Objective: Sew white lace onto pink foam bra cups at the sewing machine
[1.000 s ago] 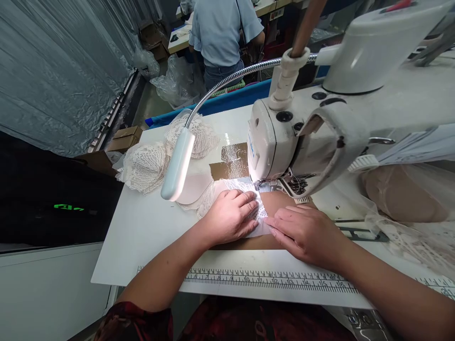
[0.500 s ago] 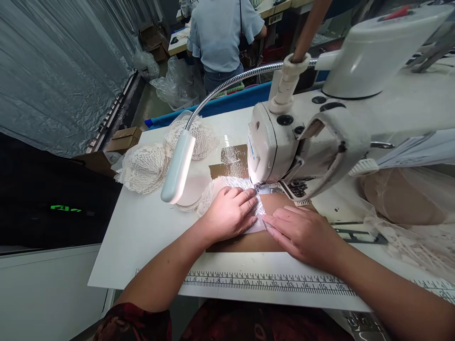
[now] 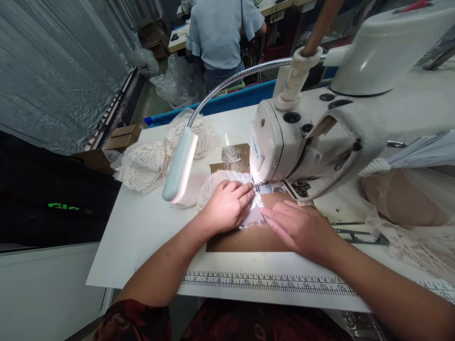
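A piece of white lace fabric (image 3: 254,216) with a sheer lining lies under the needle area of a white sewing machine (image 3: 272,142). My left hand (image 3: 227,206) rests flat on the lace, fingers stretched out close to the presser foot (image 3: 260,185). At the fabric's right edge, my right hand (image 3: 302,229) has its thumb and fingertips closed on the border. The lace runs left from under my left hand to a pale rounded cup (image 3: 195,183). Brown tape (image 3: 245,240) covers the machine bed beneath the fabric. My left palm hides part of the lace.
Lace cups (image 3: 144,166) are piled at the table's back left. A lamp (image 3: 180,166) on a bendable neck hangs over the left side. Beige cups and lace (image 3: 408,196) lie at the right. A printed ruler (image 3: 249,280) follows the front edge. Another person (image 3: 218,38) sits beyond.
The lace has moved slightly away from me toward the needle, with its near edge now farther from the table front. Both hands have shifted a little with it.
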